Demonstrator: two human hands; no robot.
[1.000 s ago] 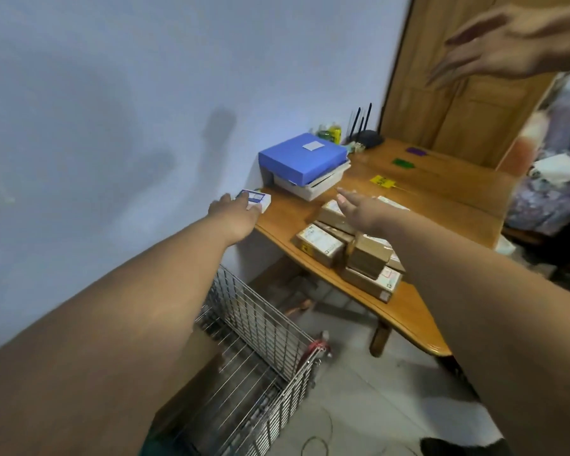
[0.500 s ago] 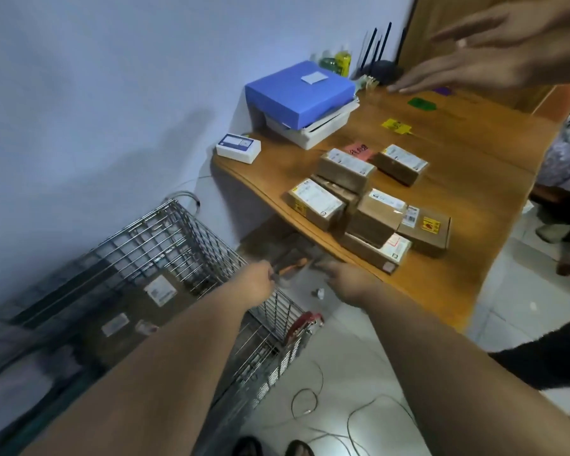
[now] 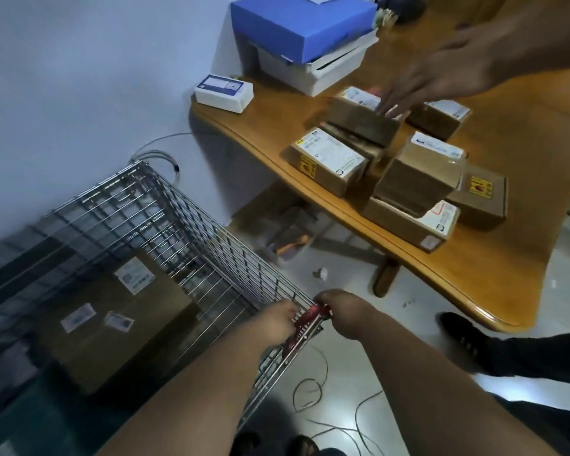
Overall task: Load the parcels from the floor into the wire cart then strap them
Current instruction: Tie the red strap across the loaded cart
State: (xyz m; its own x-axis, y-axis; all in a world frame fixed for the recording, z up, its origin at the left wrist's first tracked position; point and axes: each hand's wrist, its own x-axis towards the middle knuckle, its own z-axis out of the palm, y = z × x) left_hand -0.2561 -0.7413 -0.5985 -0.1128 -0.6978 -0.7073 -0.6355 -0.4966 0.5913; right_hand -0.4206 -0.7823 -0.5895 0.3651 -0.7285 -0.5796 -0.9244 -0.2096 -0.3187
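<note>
- Left hand (image 3: 277,320): fingers curled round the red strap (image 3: 305,327) at the near corner of the cart rim.
- Right hand (image 3: 346,312): curled on the other end of the same strap, just beside the left hand; what lies under the fingers is hidden.
- Strap: red, runs along the cart's top edge between the two hands and down the near corner.
- Cart (image 3: 191,225): wire mesh, on the floor left of the tabletop, against the wall.
- Large parcel (image 3: 119,324): brown carton inside the cart, on its bottom, three white labels on top.
- Floor (image 3: 349,373): pale tiles, loose thin cables beside the cart, small crumpled scrap near the table leg.
- Tabletop (image 3: 524,225): wood, curved edge, right of the cart.
- Small parcels (image 3: 329,166): a cluster of brown cartons with white labels on the tabletop, some stacked, touching one another.
- Second person's hand (image 3: 441,74): reaches in from upper right, fingers straight, over the far cartons; blurred.
- White box (image 3: 223,93): small, near the tabletop's left corner.
- Blue box (image 3: 301,24): lies on a white tray at the back by the wall.
- Dark shoe (image 3: 461,337): on the floor, lower right.
</note>
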